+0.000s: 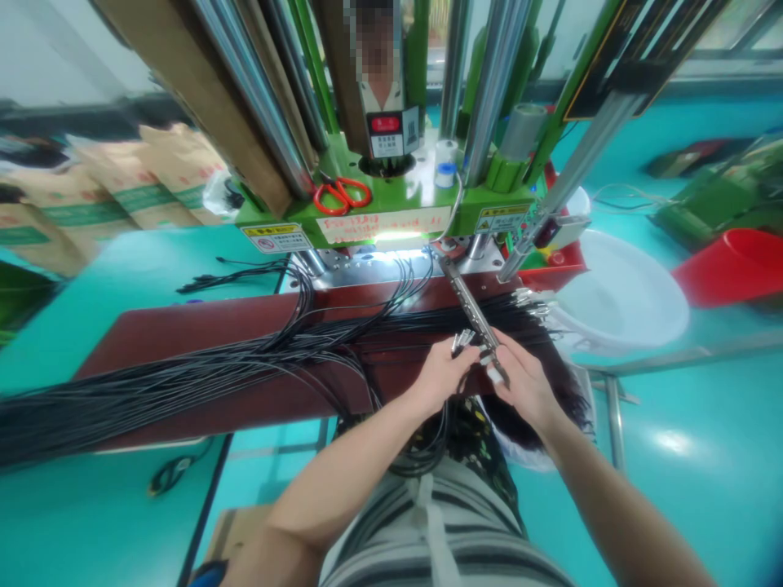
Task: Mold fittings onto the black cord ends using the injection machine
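My left hand (pixel 439 377) pinches a few black cables near their metal-tipped ends (pixel 463 342). My right hand (pixel 526 385) grips the near end of a long slotted steel bar (pixel 471 306), which slants up towards the green moulding machine (pixel 391 200). The two hands nearly meet at the bar, and the cable tips sit just left of it. A thick bundle of thin black cables (pixel 183 383) lies across a dark red board (pixel 140 346) and runs under both hands. Further cable ends fan out to the right of the bar.
Red-handled scissors (pixel 342 196) and thread spools (pixel 446 163) sit on the machine's green bed, between steel columns. A white basin (pixel 617 285) stands to the right, a red tub (pixel 734 265) beyond it. Paper sacks (pixel 116 179) are stacked at left. A person stands behind the machine.
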`<state>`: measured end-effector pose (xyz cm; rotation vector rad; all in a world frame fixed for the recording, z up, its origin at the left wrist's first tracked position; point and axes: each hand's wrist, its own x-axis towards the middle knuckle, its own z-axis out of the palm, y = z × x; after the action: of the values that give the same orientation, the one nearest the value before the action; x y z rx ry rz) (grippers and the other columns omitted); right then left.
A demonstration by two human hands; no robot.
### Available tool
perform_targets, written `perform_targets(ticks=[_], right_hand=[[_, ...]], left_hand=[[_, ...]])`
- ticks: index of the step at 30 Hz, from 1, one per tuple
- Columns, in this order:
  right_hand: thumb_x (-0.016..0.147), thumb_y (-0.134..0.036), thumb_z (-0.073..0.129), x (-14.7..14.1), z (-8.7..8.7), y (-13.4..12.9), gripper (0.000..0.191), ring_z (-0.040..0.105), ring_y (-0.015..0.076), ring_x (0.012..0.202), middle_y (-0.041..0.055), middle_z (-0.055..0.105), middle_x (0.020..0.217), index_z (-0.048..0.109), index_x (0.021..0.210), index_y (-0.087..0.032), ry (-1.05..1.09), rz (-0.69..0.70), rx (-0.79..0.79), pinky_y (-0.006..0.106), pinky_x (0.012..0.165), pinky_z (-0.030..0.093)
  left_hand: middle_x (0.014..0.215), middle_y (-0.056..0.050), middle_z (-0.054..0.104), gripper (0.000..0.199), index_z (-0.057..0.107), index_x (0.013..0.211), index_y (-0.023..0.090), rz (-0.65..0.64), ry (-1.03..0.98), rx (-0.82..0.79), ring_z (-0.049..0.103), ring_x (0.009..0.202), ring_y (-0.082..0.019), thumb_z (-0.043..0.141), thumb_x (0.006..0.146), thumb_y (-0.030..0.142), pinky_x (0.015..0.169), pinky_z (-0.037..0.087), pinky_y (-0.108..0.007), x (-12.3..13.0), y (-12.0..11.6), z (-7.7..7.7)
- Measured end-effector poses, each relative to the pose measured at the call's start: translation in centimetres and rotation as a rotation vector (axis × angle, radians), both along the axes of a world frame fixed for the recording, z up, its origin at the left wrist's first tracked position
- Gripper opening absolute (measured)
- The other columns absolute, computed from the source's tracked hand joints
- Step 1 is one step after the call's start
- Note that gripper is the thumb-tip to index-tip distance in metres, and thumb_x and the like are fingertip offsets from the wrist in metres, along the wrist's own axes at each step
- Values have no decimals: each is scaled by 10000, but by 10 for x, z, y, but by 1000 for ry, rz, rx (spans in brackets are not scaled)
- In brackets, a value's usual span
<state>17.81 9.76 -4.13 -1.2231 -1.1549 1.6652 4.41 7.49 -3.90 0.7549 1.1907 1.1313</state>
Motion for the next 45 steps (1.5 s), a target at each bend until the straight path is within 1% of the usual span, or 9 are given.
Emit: perform_targets(ticks=[7,12,16,19,21,24,28,38,45], right_hand=[[803,-442,523,2,2,-1,495,294,38,381,-44,464,560,503,1241,-215,-109,64,62,155,303,237],[794,-448,528,-1,5,-4,523,355,60,438,-22,490,611,494,1258,-210,-246,97,141,163,332,284],[780,-450,555,1,4,0,468,304,41,407,-40,468,582,530,1205,-254,-86,44,-17,144,320,222],[760,-439,586,3,4,4,431,308,36,408,-39,482,601,552,1162,-287,-16,-21,-125,139,328,224],[751,-434,601,4,6,5,412,310,33,413,-38,486,610,567,1138,-300,-9,-18,-166,136,334,223],[742,-440,615,4,8,6,390,320,35,430,-35,472,609,591,1104,-297,-17,34,-189,132,345,205],[736,-452,620,5,7,6,394,344,44,461,-32,455,616,598,1097,-295,-26,84,-185,133,363,206],[718,-473,617,4,10,6,485,335,54,442,-25,466,606,572,1151,-258,-81,108,-154,148,351,192],[749,-466,582,2,11,1,517,340,53,432,-3,528,646,538,1211,-237,-243,165,14,162,336,250]], left_hand=[[370,112,278,250,470,664,168,3,-96,-82,222,291,-25,569,726,388,309,187,-157,-1,1,5],[417,90,342,251,482,676,165,46,24,22,279,331,-34,555,739,397,333,245,-166,-2,1,-4],[506,50,432,297,512,686,152,127,122,143,358,396,-40,501,777,435,377,276,-167,-10,2,-6],[472,93,328,303,467,765,185,205,58,97,262,359,-38,425,811,482,359,206,-163,-17,4,-6],[471,105,299,285,410,760,203,194,73,99,241,366,-42,402,825,480,380,208,-164,-18,4,-7],[535,77,380,264,377,681,190,149,281,201,334,467,-56,470,808,402,473,284,-183,-15,3,-8],[604,50,425,222,392,642,176,133,462,281,378,575,-83,512,780,302,560,309,-214,-13,3,-7],[583,48,449,208,437,655,172,157,384,229,399,560,-89,532,765,320,570,321,-218,-14,4,-10],[599,43,453,190,437,646,172,171,429,253,408,577,-93,523,766,291,571,326,-211,-15,4,-6]])
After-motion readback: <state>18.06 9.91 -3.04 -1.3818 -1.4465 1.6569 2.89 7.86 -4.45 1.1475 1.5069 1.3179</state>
